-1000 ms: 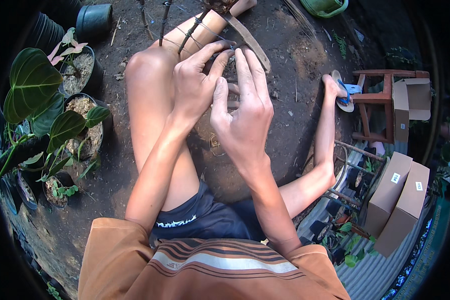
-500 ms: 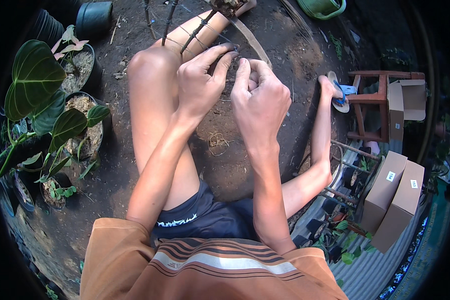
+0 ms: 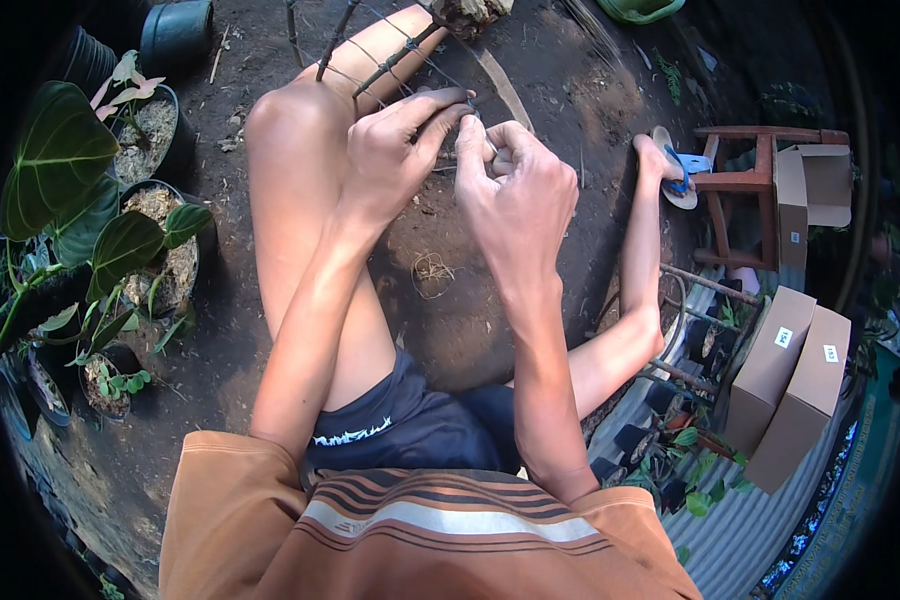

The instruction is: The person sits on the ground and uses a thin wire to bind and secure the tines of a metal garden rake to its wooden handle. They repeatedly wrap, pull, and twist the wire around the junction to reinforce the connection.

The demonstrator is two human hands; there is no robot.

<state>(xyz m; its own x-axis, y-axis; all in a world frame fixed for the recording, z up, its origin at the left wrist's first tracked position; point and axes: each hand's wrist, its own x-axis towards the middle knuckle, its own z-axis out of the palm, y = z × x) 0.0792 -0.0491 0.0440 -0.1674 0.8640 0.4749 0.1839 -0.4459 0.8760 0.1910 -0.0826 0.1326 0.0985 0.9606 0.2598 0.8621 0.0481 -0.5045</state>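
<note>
Fingers of both hands meet over a frame of thin dark sticks [image 3: 370,72] and fine wire [image 3: 440,68] that stands between the person's knees. The left hand [image 3: 395,150] lies with its fingers stretched forward and pressed together, thumb beneath, pinching what looks like one stick of the frame just under the fingertips; this seems to steady the piece. The right hand [image 3: 515,190] is curled tight, thumb and forefinger closed on something small and pale at the point where the two hands touch, probably a wire end, though it is too small to tell for sure. The hands work close together, likely because the joint needs holding from one side while it is pulled or twisted from the other.

Beyond the fingertips the sticks run up toward a rough lump of wood or root [image 3: 468,12] at the upper edge. Below the hands, on the bare earth, lies a small loose coil of pale wire or fibre [image 3: 432,272], within easy reach. To the left of the left hand stand potted plants [image 3: 120,250] with broad dark green leaves. To the right of the right hand are a sandalled foot [image 3: 673,172], a wooden stool [image 3: 760,190] and cardboard boxes [image 3: 795,380].
</note>
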